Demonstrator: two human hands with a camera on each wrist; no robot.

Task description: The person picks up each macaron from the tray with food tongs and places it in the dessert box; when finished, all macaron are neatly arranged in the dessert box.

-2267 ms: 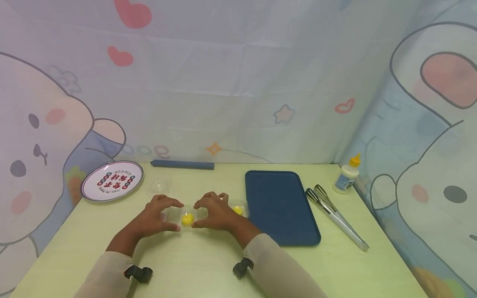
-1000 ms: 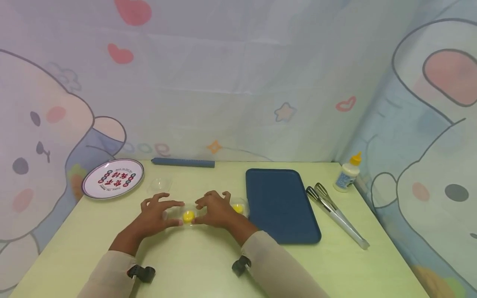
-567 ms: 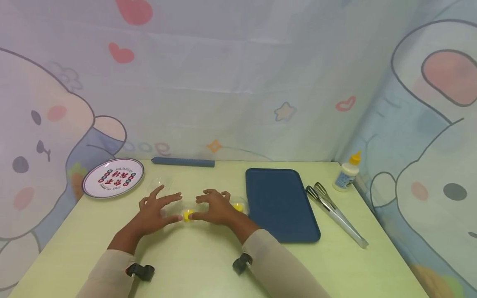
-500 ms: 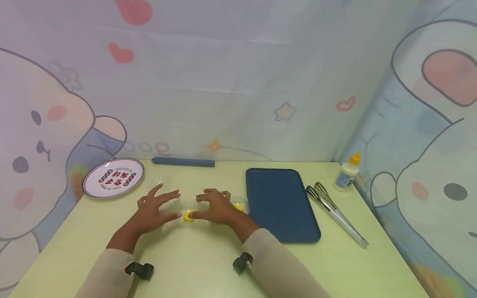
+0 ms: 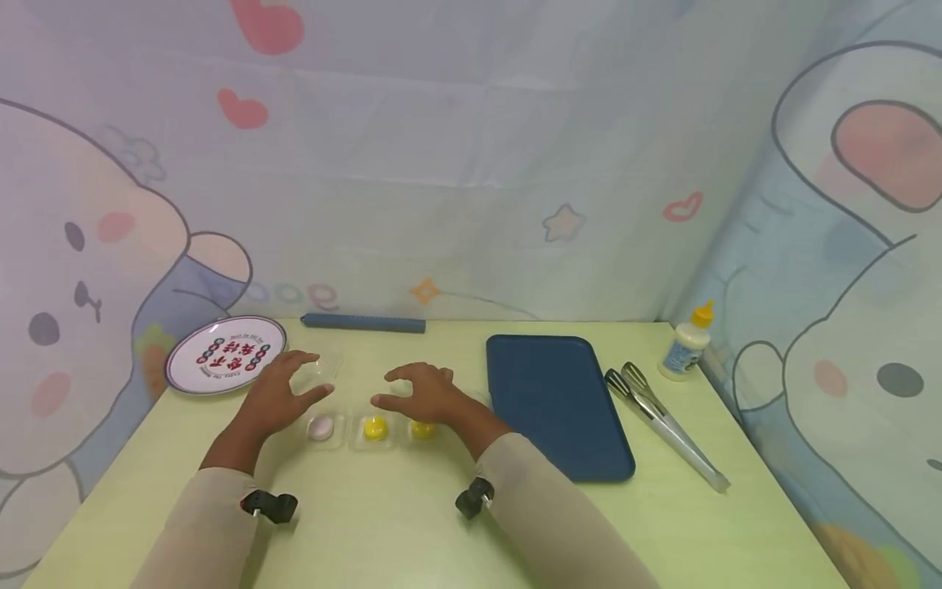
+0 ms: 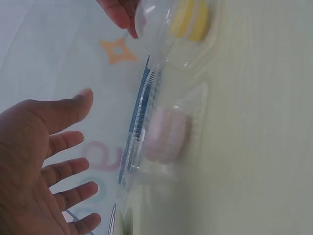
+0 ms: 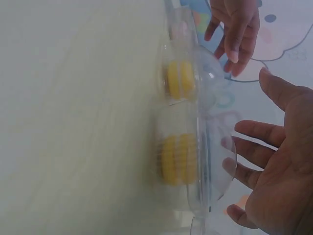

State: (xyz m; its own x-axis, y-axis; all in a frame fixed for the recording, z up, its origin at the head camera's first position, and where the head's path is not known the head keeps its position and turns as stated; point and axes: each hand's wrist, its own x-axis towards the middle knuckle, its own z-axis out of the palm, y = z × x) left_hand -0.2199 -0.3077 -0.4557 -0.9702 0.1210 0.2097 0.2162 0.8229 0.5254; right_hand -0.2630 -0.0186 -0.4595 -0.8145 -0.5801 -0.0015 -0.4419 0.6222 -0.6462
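In the head view, my left hand (image 5: 275, 397) is raised with fingers spread, beside a clear plastic lid (image 5: 327, 366) behind it. My right hand (image 5: 425, 394) hovers over the row of cases, fingers loosely bent and thumb apart, holding nothing. Below the hands sit a pale pink macaron (image 5: 320, 427), a yellow macaron (image 5: 375, 428) and a second yellow macaron (image 5: 423, 429), in clear cases. The right wrist view shows clear domes (image 7: 222, 169) over the yellow macarons, next to my right fingers. In the left wrist view, the pink macaron (image 6: 166, 134) lies beyond my left fingertips.
A blue tray (image 5: 559, 409) lies right of the cases, with metal tongs (image 5: 666, 425) and a glue bottle (image 5: 684, 342) beyond it. At the back left stand a printed plate (image 5: 226, 356) and a long blue-grey bar (image 5: 363, 323).
My left hand has moved left and back from the middle yellow macaron, uncovering the pink macaron. My right hand has lifted away slightly, showing the second yellow macaron beneath it.
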